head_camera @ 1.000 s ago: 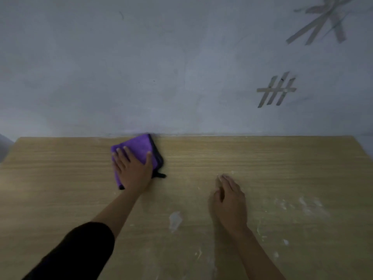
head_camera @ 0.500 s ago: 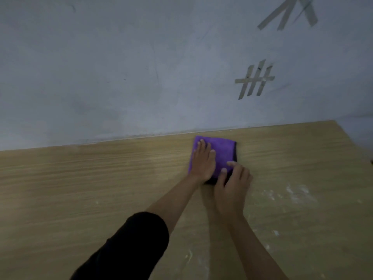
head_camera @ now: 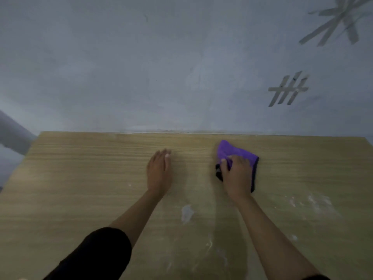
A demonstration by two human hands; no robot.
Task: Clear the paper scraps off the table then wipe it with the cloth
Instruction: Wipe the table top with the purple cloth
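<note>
A purple cloth [head_camera: 232, 151] with a dark edge lies on the wooden table [head_camera: 80, 178], right of centre near the wall. My right hand [head_camera: 237, 174] lies on top of it with the fingers curled into the fabric, gripping it. My left hand [head_camera: 158, 170] rests flat on the bare wood to the left of the cloth, fingers straight and together, holding nothing. White smears [head_camera: 186, 213] mark the table in front of both hands, with more white smears [head_camera: 310, 203] at the right.
A grey wall [head_camera: 161, 67] rises directly behind the table's far edge, with strips of tape [head_camera: 286, 90] stuck on it at the right. The table's left edge [head_camera: 18, 168] drops off to a grey floor.
The cloth passed from my left hand to my right hand and moved to the right. My left hand came off it and now lies flat on the wood.
</note>
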